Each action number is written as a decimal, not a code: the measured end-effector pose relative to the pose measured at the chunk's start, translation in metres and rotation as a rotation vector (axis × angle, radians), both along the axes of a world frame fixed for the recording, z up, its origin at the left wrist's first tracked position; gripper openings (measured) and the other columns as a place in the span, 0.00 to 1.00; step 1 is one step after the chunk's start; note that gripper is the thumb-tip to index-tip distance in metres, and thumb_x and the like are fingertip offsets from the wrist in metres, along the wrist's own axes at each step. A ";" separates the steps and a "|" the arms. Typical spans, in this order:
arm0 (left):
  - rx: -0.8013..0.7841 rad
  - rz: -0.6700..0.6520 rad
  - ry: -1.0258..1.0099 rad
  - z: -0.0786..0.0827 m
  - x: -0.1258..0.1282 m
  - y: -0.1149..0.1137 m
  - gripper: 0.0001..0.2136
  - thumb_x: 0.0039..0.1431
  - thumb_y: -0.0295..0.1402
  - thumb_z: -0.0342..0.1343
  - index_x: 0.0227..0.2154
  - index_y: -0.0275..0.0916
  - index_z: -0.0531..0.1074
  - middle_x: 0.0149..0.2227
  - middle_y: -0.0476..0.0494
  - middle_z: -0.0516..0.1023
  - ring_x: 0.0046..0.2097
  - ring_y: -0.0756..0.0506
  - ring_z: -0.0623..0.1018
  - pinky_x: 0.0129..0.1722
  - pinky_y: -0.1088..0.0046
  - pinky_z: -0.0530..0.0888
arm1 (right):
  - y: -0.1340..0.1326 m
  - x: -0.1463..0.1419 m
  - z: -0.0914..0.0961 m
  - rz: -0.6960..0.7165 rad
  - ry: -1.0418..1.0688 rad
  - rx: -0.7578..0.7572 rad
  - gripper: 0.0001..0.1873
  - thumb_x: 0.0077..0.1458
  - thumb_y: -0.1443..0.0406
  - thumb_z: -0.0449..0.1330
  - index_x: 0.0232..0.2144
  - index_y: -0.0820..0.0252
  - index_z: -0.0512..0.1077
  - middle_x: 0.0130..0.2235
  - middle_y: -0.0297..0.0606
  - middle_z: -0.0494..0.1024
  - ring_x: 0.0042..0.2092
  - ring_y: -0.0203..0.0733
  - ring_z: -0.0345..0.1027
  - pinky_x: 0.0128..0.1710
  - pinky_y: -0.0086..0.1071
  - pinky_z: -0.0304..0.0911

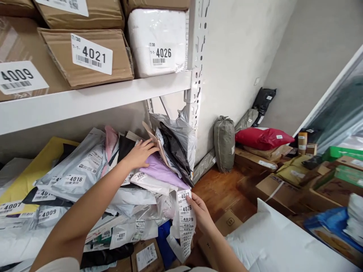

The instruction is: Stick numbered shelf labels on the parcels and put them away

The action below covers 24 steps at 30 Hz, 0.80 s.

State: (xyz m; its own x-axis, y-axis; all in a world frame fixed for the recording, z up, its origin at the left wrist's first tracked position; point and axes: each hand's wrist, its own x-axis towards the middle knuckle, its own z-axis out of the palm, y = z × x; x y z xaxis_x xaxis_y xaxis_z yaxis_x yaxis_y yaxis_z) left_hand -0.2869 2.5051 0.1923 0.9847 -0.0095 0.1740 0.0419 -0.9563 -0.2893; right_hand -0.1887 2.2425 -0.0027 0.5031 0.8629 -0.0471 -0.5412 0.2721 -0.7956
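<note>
My left hand (142, 153) reaches in among the packages on the lower shelf. Its fingers are stretched out and lie against a purple mailer bag (162, 169) and a stack of grey and black mailers (178, 143) leaning by the shelf post. My right hand (200, 213) pinches a long strip of printed number labels (185, 219) near its top. The strip hangs down, with 4027, 4028 and 4029 readable on it. Just left of the strip, a white mailer labelled 4026 (154, 184) lies under the purple one.
Cartons labelled 4021 (92, 54) and 4009 (24, 79) and a white parcel (157, 41) sit on the upper shelf (99, 100). A yellow mailer (36, 166) lies at the left. A large white bag (278, 241), a red bag (263, 138) and several cartons cover the floor.
</note>
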 end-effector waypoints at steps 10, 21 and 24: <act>0.285 0.039 0.119 -0.022 0.039 -0.017 0.44 0.35 0.29 0.73 0.59 0.31 0.63 0.64 0.27 0.60 0.66 0.33 0.56 0.66 0.49 0.47 | 0.082 0.021 0.021 0.085 0.245 0.209 0.18 0.47 0.59 0.68 0.42 0.57 0.77 0.37 0.35 0.82 0.32 0.36 0.72 0.31 0.27 0.66; 0.176 -0.031 0.107 -0.044 0.018 0.003 0.30 0.43 0.25 0.67 0.53 0.37 0.72 0.65 0.31 0.59 0.66 0.33 0.56 0.66 0.48 0.49 | 0.097 0.040 0.016 0.002 0.568 0.268 0.13 0.47 0.62 0.67 0.38 0.57 0.77 0.31 0.31 0.82 0.30 0.39 0.75 0.39 0.35 0.72; 0.157 -0.027 0.135 -0.042 0.018 0.004 0.15 0.44 0.26 0.66 0.38 0.37 0.79 0.64 0.33 0.62 0.66 0.33 0.57 0.66 0.49 0.48 | 0.096 0.041 0.017 0.033 0.587 0.271 0.14 0.45 0.62 0.69 0.38 0.56 0.77 0.30 0.30 0.81 0.30 0.40 0.75 0.42 0.36 0.71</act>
